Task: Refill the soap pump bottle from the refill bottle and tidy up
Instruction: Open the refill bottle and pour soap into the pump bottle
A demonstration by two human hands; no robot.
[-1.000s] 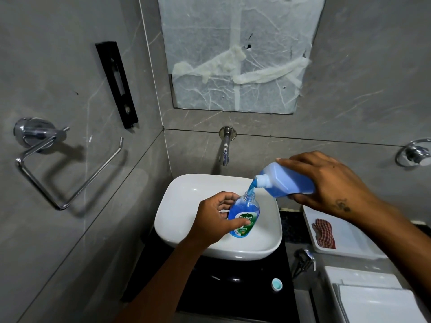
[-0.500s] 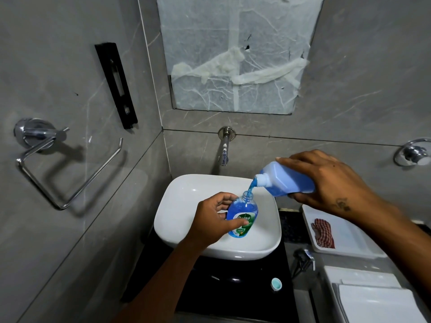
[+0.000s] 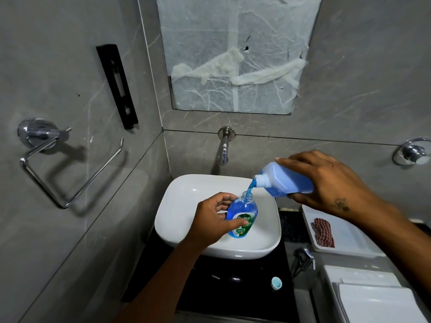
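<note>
My left hand [image 3: 215, 222] grips the clear soap bottle [image 3: 243, 215], which has a green label and no pump on its open neck, and holds it upright over the white basin [image 3: 186, 210]. My right hand [image 3: 326, 180] holds the pale blue refill bottle [image 3: 284, 180] tipped to the left, its mouth just above the soap bottle's neck. A thin stream of blue soap [image 3: 250, 190] runs from one into the other. The soap bottle is blue nearly up to its shoulder. A small teal cap [image 3: 276, 282] lies on the black counter in front of the basin.
A wall tap [image 3: 224, 148] juts out above the basin. To the right a white tray [image 3: 345, 236] holds a red checked cloth [image 3: 323, 231], with a white cistern lid [image 3: 373, 297] nearer me. A chrome towel holder [image 3: 58, 164] is on the left wall.
The pouring goes on. Both hands and bottles have stayed almost in place, and the level in the soap bottle looks slightly higher.
</note>
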